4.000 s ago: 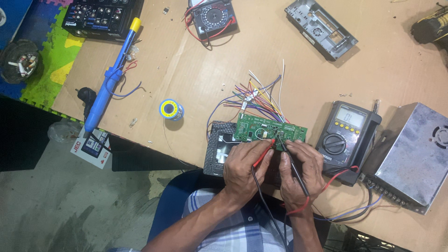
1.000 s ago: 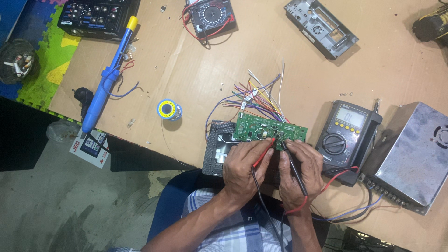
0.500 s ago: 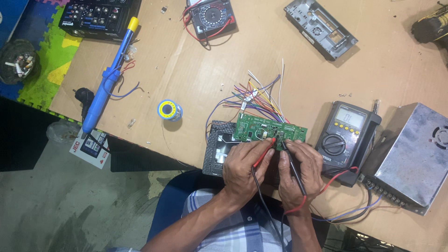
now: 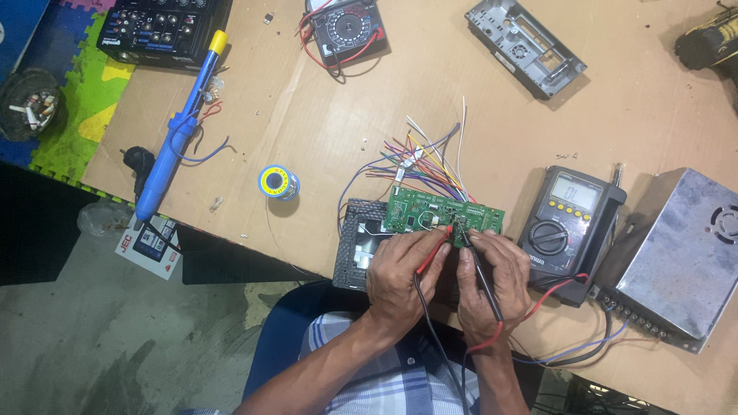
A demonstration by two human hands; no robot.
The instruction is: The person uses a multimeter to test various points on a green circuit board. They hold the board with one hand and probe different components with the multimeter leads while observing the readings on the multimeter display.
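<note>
Green circuit board [image 4: 444, 213] lies just ahead of my hands: left hand [image 4: 400, 269] pinches red probe [image 4: 435, 247], right hand [image 4: 492, 280] black probe [image 4: 478, 265], tips seemingly touching it.

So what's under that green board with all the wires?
The green circuit board rests on a black frame with a shiny inside. The left hand and right hand cover the frame's near part.

Left hand [image 4: 401, 278] holds red probe [image 4: 435, 247], right hand [image 4: 492, 286] black probe [image 4: 480, 265], both tips on green circuit board [image 4: 438, 212] beside grey multimeter [image 4: 567, 224].
</note>
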